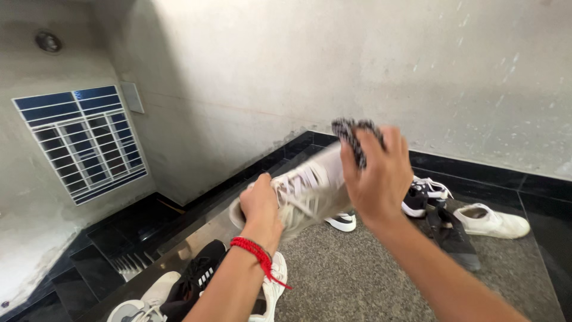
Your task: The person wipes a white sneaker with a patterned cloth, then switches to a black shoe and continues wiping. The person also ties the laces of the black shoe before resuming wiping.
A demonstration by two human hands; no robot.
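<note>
The left hand (260, 206) is curled tight around the back end of a light grey shoe (304, 191) and holds it up in the air, above the floor. A red string band (257, 253) sits on that wrist. The shoe is tipped, with its white laces showing on top, and it looks a bit blurry. The right hand (378, 179) is up by the front end of the same shoe. Its fingers (390, 146) are bent and pinch a small black and white speckled cloth (354, 136), which pokes out over the fingertips. The cloth is right at the shoe, but I cannot tell if it is pressing on it. Under the arms, near the bottom of the view, a black shoe with white stripes (196, 277) lies beside some white shoes (149, 298) on the floor. The floor (357, 280) here is grey and speckled, with a dark shiny edge around it. A bit past the hands, another white shoe with a black patch (342, 222) peeks out from under the held shoe. To the right lie a black and white shoe (426, 194), a dark shoe (456, 238) and a plain white shoe (491, 220), close together. Dark steps (128, 229) go down on the left. Far off, a rough grey wall (333, 65) stands behind it all, and a window with white bars (83, 140) is on the left wall.
</note>
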